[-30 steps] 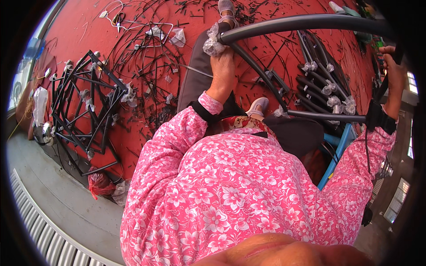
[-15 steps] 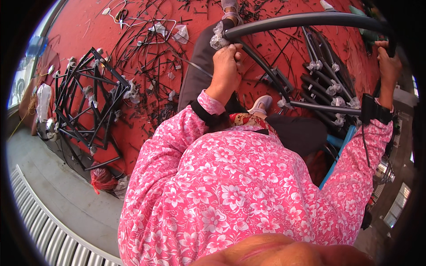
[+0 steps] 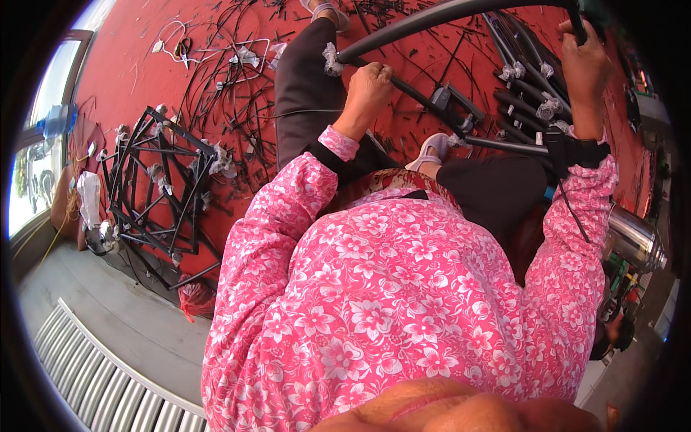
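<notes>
A large black tubular frame (image 3: pixel 432 16), shaped much like a bicycle frame, lies across my lap and out past my knees. Clear plastic wraps its left end (image 3: pixel 332 60), and another wrapped joint (image 3: pixel 455 141) shows near my shoe. My left hand (image 3: pixel 368 93) is closed at the lower tube, just below the wrapped left end; its fingertips are partly hidden. At the far right, my right hand (image 3: pixel 584 68) has its fingers wrapped round the frame's right-hand part. A thin dark strip (image 3: pixel 306 111) crosses my left thigh towards my left wrist.
Several black frames (image 3: pixel 162 187) with wrapped joints stand piled on the red floor at the left. More wrapped black tubes (image 3: pixel 533 93) lie at the right. Dark strips and cables (image 3: pixel 241 93) litter the floor ahead, with scissors (image 3: pixel 183 49) among them. A red bag (image 3: pixel 196 297) sits by the ledge.
The held frame now sits higher and farther left in view. My right hand has moved up and inward with it; my left hand stays by the wrapped end. The whole view has shifted slightly.
</notes>
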Motion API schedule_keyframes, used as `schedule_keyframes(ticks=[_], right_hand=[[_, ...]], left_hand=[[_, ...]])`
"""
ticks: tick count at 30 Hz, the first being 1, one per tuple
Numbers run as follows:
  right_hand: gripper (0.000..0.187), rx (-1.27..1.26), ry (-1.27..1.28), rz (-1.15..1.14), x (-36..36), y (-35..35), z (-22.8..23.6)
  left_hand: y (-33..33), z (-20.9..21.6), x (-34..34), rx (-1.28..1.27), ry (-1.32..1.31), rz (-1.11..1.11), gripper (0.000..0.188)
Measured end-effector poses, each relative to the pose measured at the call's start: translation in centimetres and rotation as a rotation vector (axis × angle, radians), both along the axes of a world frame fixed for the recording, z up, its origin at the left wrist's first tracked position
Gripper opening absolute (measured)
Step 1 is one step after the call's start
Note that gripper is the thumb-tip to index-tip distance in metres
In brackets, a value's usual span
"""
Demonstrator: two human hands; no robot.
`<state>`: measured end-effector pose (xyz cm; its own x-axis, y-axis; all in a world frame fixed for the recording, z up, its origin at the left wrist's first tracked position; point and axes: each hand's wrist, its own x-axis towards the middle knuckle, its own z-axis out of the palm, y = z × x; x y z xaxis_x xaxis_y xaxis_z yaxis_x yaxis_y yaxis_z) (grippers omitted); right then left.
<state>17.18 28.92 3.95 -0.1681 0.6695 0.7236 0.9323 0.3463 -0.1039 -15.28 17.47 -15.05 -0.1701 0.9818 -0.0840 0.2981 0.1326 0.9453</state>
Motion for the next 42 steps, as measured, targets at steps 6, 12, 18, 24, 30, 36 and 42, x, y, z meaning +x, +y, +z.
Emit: schedule_keyframes(ticks=[6, 12, 18, 24, 30, 36, 42], right_hand=[[0.015, 0.079, -0.18, 0.016, -1.0, -2.1, -4.5], [0.012, -0.012, -0.342, 0.1, -4.2, -5.5, -11.9], [0.011, -0.234, -0.36, 0.324, -10.1, -9.7, -16.9], [0.012, -0.358, -0.34, 0.389, -14.3, -13.7, -17.4], [0.045, -0.479, -0.072, 0.584, -13.9, -15.8, -15.6], [0.038, -0.766, 0.445, 0.803, -15.1, -16.3, -14.4], [0.019, -0.818, 0.548, 0.842, -15.3, -16.5, -14.2]], left_hand=[[1.7, -1.8, 3.3, -0.015, 0.071, -0.136, 0.029], [-0.8, -2.5, 5.9, 0.02, 0.13, -0.307, 0.031], [-6.0, 3.0, 3.3, -0.055, -0.039, -0.406, 0.031], [-10.8, 13.6, -4.6, -0.184, -0.067, -0.45, 0.029], [-10.0, 18.1, -5.3, -0.067, 0.09, -0.612, 0.033], [-7.5, 17.9, -4.6, 0.304, 0.126, -0.733, 0.032], [-6.7, 18.4, -5.2, 0.305, 0.34, -0.787, 0.029]])
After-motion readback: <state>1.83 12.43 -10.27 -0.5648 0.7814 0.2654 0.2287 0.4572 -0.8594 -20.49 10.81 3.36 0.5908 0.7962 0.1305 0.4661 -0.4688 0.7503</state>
